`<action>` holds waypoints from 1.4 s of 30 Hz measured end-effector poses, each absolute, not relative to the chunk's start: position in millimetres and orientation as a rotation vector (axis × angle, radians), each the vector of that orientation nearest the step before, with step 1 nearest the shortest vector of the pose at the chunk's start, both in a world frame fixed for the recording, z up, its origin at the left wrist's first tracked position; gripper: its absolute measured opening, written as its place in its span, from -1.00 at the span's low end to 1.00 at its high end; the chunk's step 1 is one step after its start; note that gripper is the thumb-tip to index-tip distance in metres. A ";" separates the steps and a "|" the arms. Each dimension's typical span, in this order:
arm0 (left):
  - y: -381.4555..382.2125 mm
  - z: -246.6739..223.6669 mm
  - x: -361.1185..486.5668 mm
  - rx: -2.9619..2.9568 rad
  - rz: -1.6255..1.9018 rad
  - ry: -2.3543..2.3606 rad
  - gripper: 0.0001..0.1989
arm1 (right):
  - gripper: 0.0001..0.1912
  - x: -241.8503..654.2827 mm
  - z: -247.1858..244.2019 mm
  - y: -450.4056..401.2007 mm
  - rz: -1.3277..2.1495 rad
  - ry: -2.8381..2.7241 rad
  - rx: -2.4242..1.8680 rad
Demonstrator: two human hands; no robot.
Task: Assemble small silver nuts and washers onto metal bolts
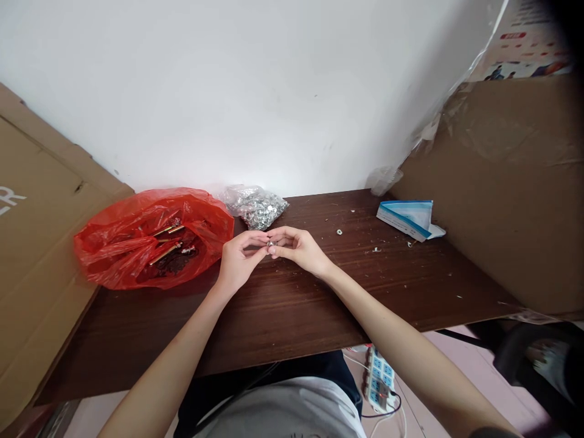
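Observation:
My left hand [241, 258] and my right hand [298, 248] meet over the middle of the dark wooden table. Both are closed in a pinch on one small shiny metal piece [271, 244], held between the fingertips. Fingers cover much of it, so its exact kind does not show. Just behind my hands lies a clear plastic bag [262, 210] full of small silvery metal parts. To the left of my left hand sits an open red plastic bag [132, 243] with gold-coloured metal rods [166, 250] and dark bits inside.
Cardboard boxes flank the brown tabletop [283, 322] on the left [41, 243] and right [506, 201]. An opened blue-and-white carton [406, 219] lies at the right. Small white scraps [339, 232] are scattered nearby. A power strip [379, 380] with cables is below the front edge.

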State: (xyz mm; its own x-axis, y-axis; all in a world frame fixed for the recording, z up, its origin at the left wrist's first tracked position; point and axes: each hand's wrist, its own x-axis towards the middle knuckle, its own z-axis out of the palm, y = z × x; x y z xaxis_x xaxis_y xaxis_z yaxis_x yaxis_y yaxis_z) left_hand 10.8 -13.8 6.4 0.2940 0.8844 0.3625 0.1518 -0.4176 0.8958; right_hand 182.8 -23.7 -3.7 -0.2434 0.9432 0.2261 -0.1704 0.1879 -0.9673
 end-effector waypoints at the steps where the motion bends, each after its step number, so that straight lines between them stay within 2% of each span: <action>1: -14.1 6.3 11.0 1.774 1.186 0.941 -0.72 | -0.61 182.2 -3.8 -23.7 1.301 -1.383 -0.818; 5: -11.1 6.9 8.4 1.830 1.179 0.928 -0.67 | -0.66 183.6 -5.1 -21.6 1.261 -1.387 -0.889; 9: -1.2 9.1 -3.1 2.080 1.195 1.044 -0.77 | -0.77 192.1 -6.4 -17.9 1.041 -1.437 -1.117; 13: 7.5 11.3 -18.4 2.372 1.048 1.218 -0.57 | -0.88 203.2 -8.5 -13.1 0.609 -1.652 -1.334; 16: 11.3 12.3 -28.7 2.496 0.862 1.277 -0.44 | -0.87 212.6 -11.2 -7.9 0.377 -1.780 -1.452; 18: 13.5 11.9 -34.4 2.541 0.782 1.302 -0.43 | -0.85 219.1 -13.6 -4.1 0.298 -1.823 -1.523; 27: 16.6 6.8 -42.7 2.685 0.570 1.197 -0.56 | -0.81 229.7 -20.7 0.8 0.149 -1.944 -1.633; 37: 14.0 11.4 -38.8 2.607 0.638 1.139 -0.74 | -0.80 229.1 -22.0 1.3 0.139 -1.964 -1.625; 42: 7.2 17.0 -29.3 2.497 0.818 1.024 -0.78 | -0.79 228.7 -21.9 0.1 0.150 -1.960 -1.615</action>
State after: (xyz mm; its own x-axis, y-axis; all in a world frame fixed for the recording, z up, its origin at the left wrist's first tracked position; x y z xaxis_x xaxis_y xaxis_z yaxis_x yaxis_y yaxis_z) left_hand -29.3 7.2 17.0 0.5792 0.7181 0.3858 0.5350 -0.6919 0.4848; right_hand 228.7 0.1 -21.9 -0.0906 0.9266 0.3649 0.8601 0.2575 -0.4404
